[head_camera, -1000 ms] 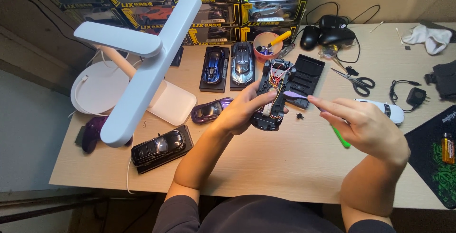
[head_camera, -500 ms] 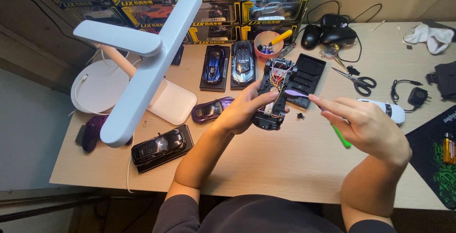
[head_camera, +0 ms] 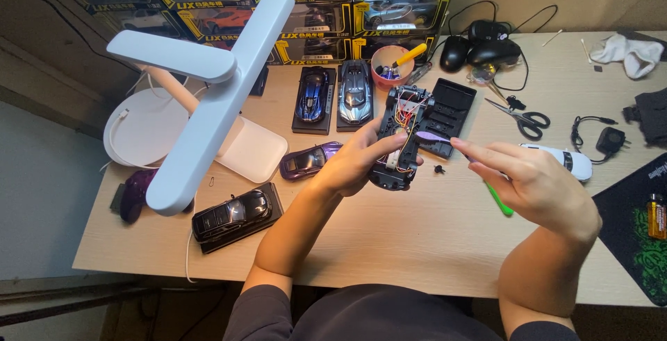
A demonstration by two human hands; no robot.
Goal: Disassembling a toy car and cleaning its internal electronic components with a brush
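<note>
Purple tool nearer wired chassis.

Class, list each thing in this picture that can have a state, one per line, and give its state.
Toy car chassis: body off, wiring exposed, held by left hand.
Right hand: pinching a small purple piece.
Scissors: closed.
Purple car shell: lying loose on the desk.
Desk lamp: cannot tell if lit.
</note>
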